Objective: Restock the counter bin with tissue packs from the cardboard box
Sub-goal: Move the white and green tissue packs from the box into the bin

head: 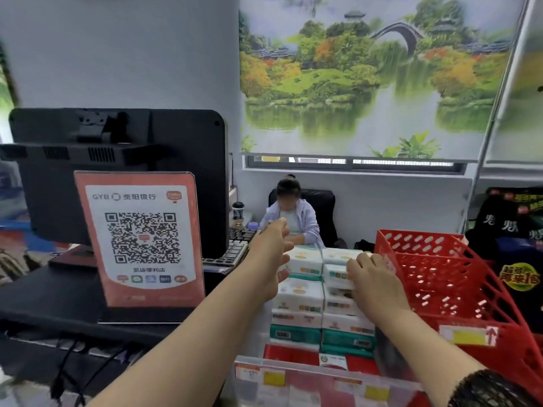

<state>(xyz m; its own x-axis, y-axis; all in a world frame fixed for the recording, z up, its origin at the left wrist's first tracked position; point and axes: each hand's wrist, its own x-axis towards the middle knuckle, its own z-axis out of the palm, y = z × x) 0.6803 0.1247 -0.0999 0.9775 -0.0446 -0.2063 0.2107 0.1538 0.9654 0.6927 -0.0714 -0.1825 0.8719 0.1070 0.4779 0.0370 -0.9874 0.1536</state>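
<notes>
Tissue packs (pixel 302 292), white and green, are stacked in two columns in the counter bin (pixel 296 374), which is red with a clear front carrying price labels. My left hand (pixel 271 254) lies with straight fingers against the left end of the top left pack (pixel 305 261). My right hand (pixel 371 276) has its fingers curled over the right end of the top right pack (pixel 336 274). No cardboard box is in view.
A red perforated basket (pixel 446 277) stands right beside the bin on the right. A QR code payment stand (pixel 141 239) and a black monitor (pixel 123 160) are on the left. Behind the counter a person (pixel 292 218) sits at a keyboard (pixel 235 251).
</notes>
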